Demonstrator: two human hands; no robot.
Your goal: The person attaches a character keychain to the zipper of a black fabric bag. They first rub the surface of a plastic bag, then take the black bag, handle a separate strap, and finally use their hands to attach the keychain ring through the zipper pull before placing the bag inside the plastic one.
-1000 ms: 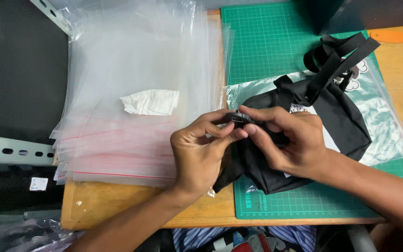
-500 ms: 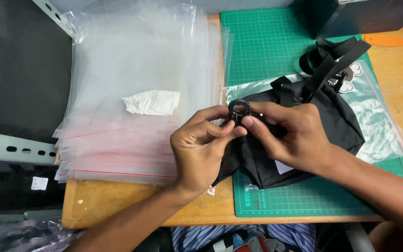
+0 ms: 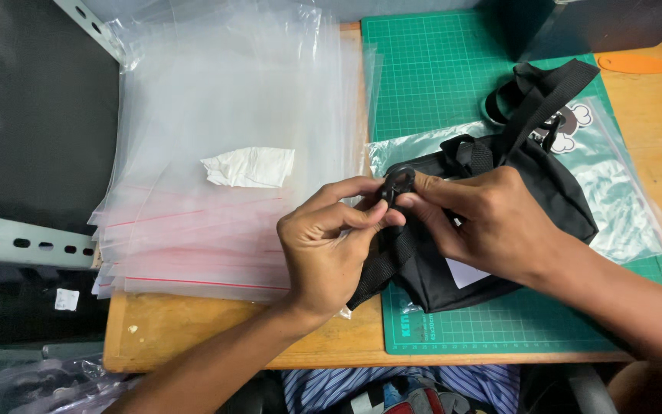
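Head view – hands: the left hand and the right hand meet over the near part of the bench, fingertips together at one spot.
Left hand fingers: thumb and forefinger pinched on a small black ring-shaped buckle; the other fingers are curled under.
Right hand fingers: thumb and forefinger pressed on the same buckle from the other side – the remaining fingers lie on the bag.
Buckle position: held just above the black fabric bag, at the bag's left end; it appears joined to a black webbing strap, though the joint is hidden by the fingers.
Bag position: lying on the green cutting mat, its long straps running toward the far right.
Edges: the near edge of the wooden bench shows below both wrists; the mat's near edge sits just inside it.
Open room: bare mat beyond the bag; bare wood at the near left corner.
Containers: a stack of clear zip bags fills the left half of the bench, a crumpled white paper piece lying in it, in or on the top bags.
Second container: a clear pouch lies under the bag.
Far right: an orange flat tool on the wood.
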